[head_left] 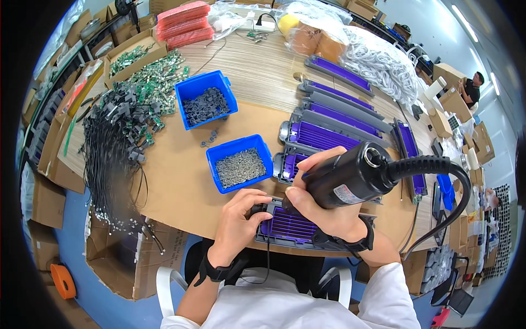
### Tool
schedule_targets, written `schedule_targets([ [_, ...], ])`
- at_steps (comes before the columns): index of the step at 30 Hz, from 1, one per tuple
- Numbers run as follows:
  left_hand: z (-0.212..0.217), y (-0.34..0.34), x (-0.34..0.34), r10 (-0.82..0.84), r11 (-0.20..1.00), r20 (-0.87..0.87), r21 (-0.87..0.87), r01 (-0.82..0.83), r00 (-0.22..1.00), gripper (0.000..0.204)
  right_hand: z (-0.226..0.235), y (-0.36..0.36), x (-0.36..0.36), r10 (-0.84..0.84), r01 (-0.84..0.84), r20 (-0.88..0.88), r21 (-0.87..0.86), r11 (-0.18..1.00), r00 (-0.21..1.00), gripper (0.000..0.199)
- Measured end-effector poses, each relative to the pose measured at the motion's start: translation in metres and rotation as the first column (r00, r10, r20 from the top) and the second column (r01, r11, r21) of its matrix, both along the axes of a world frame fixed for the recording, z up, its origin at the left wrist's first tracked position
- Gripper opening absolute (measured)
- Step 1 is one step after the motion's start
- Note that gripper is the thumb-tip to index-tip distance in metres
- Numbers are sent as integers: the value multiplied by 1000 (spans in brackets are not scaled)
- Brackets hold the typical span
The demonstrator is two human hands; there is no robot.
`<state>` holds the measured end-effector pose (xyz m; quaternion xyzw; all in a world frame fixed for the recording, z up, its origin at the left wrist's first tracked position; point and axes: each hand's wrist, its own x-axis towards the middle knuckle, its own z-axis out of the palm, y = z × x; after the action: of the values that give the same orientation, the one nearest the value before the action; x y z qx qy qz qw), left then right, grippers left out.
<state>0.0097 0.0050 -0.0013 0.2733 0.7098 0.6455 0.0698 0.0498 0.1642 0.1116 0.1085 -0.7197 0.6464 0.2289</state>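
1. The purple and grey housing (290,225) lies flat at the near edge of the desk (257,71), just in front of the person, on a sheet of brown cardboard (181,181).
2. The left hand (241,219) rests on the housing's left end, fingers curled closed on a small dark part there, pinning it down.
3. The right hand (323,205) has a closed grip around a black electric screwdriver (350,175), whose tip points down toward the housing's upper left area; the tip itself is hidden behind the fingers.
4. A coiled black cable (438,164) runs off the back of the screwdriver to the right.
5. To do this step well, the driver should probably stand square to the housing, with the left hand keeping the part from shifting and clear of the tip.
6. Just beyond the hands stands a blue bin of small screws (239,163), within easy reach of the left hand.
7. Further back is a second blue bin of grey parts (205,100), with a few loose ones between the two bins.
8. A row of similar purple housings (334,126) is stacked to the right.
9. Bundled black wires (109,153) and green circuit boards (153,77) lie to the left.
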Motion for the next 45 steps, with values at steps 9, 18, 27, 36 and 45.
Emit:
schedule_targets([
  [9,0,-2,-2,-10,999,-22,-32,9,1000,32,1,7,-9,69,-76,64,126,989,996,35],
  [18,6,-4,-4,-13,997,-74,-81,7,997,34,-9,16,-16,283,-281,106,-32,959,953,26],
  [27,-3,-3,-1,-17,1000,-20,-22,16,1000,31,8,2,-12,35,-30,44,-109,994,998,29],
  [36,1,-4,-1,12,998,-104,-58,-18,994,34,-15,-11,-51,-89,65,-118,-193,979,989,31],
  [45,3,-5,-1,8,1000,-110,-29,-11,994,32,-17,-16,-55,-106,95,-66,-146,985,992,35],
])
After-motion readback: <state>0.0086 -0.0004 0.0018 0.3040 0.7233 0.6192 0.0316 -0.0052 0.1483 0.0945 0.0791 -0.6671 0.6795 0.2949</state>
